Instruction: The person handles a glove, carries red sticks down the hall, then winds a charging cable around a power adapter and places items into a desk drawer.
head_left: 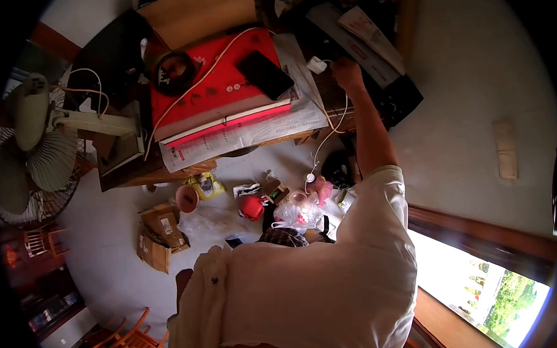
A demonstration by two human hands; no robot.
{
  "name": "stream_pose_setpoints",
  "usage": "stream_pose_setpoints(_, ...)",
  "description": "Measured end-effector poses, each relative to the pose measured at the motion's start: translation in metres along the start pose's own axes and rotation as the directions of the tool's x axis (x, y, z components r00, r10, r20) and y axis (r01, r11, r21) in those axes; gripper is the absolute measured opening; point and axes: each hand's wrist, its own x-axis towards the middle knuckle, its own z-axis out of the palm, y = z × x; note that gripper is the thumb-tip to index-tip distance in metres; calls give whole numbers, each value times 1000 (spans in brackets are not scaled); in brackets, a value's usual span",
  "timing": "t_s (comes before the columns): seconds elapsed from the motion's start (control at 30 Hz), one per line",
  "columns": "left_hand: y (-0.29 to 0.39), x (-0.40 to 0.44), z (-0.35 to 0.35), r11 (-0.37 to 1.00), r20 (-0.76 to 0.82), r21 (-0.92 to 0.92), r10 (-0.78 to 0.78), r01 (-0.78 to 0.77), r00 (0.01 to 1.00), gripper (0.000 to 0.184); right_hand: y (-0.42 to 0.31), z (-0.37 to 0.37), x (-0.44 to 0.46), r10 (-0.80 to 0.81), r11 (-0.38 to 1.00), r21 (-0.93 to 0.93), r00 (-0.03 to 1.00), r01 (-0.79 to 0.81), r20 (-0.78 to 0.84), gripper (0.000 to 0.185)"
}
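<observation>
My right hand (347, 76) reaches to the right part of the desk, its fingers curled closed around a thin white cable (346, 106). Just left of the fingers lies a white charger plug (316, 65), its cable running toward the hand. The cable hangs over the desk's front edge. A black phone (265, 75) rests on a large red box (223, 80), left of the plug. To the right of the hand is a dark keyboard-like slab (356, 45) with a folded paper (372, 37) on top. My left hand does not show.
Newspaper (305, 110) lies under the red box. A fan (37, 147) stands at the left. On the floor are a cardboard box (161, 234), a pink bin (187, 198), a red container (251, 207) and plastic bags (298, 214). A wall and a bright window (483, 291) are at the right.
</observation>
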Motion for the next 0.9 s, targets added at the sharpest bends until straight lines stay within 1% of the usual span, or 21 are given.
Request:
stream_pose_setpoints(0.1,23,6,4,998,50,28,47,-48,998,27,-30,-41,-20,-1,971,237,994,-26,110,14)
stream_pose_setpoints(0.13,35,9,7,997,70,36,70,-73,995,27,-50,-54,-36,55,945,317,994,-83,95,12)
stream_pose_setpoints(0.17,50,11,11,994,94,43,98,-103,991,28,-64,-65,-49,51,935,343,992,-89,117,12)
stream_pose_setpoints(0.23,88,11,21,980,153,39,189,-197,970,28,-100,-91,-81,41,881,451,972,-145,233,9)
stream_pose_setpoints(0.27,112,10,28,968,192,33,236,-247,953,28,-122,-101,-101,1,875,471,974,-110,225,9)
stream_pose_setpoints(0.3,139,0,41,958,203,-47,286,-283,936,29,-144,-108,-123,-41,867,493,975,-74,218,9)
stream_pose_setpoints(0.33,158,3,47,919,305,-129,394,-373,867,31,-164,-112,-144,-59,849,526,979,-55,197,10)
stream_pose_setpoints(0.37,199,-28,69,911,305,-156,411,-381,859,30,-180,-116,-162,-81,840,542,977,-40,198,11)
stream_pose_setpoints(0.4,232,-49,83,887,425,-191,461,-421,779,31,-197,-118,-178,-107,829,558,974,-24,200,12)
stream_pose_setpoints(0.43,269,-95,100,837,521,-228,537,-498,664,32,-210,-117,-194,-135,818,575,970,-7,204,12)
stream_pose_setpoints(0.47,287,-110,114,824,616,-378,564,-421,550,33,-221,-110,-212,-152,815,580,966,3,209,12)
stream_pose_setpoints(0.5,306,-140,125,788,696,-466,607,-402,384,37,-234,-101,-229,-171,811,585,961,12,217,12)
stream_pose_setpoints(0.53,320,-166,135,785,743,-518,610,-339,277,44,-245,-90,-247,-188,806,591,956,19,226,12)
stream_pose_setpoints(0.57,330,-188,143,783,774,-560,611,-269,165,50,-253,-77,-264,-241,806,591,927,26,288,12)
stream_pose_setpoints(0.63,339,-225,143,788,782,-615,613,-25,113,55,-276,-47,-304,-216,825,561,882,-64,419,11)
stream_pose_setpoints(0.7,333,-233,127,785,786,-611,588,100,192,59,-278,-4,-339,-307,878,476,822,51,479,10)
stream_pose_setpoints(0.73,321,-205,122,735,759,-647,647,204,75,57,-280,18,-357,-392,867,479,782,137,486,11)
stream_pose_setpoints(0.77,314,-199,106,706,734,-679,663,203,147,55,-281,40,-375,-467,849,482,735,217,492,11)
stream_pose_setpoints(0.83,297,-190,80,650,681,-731,669,208,298,51,-285,74,-394,-621,782,493,532,381,575,12)
stream_pose_setpoints(0.87,290,-174,62,626,657,-753,699,203,281,45,-285,88,-403,-574,817,425,473,390,668,13)
stream_pose_setpoints(0.9,282,-157,41,602,635,-772,724,203,269,40,-283,105,-412,-611,787,436,453,436,649,11)
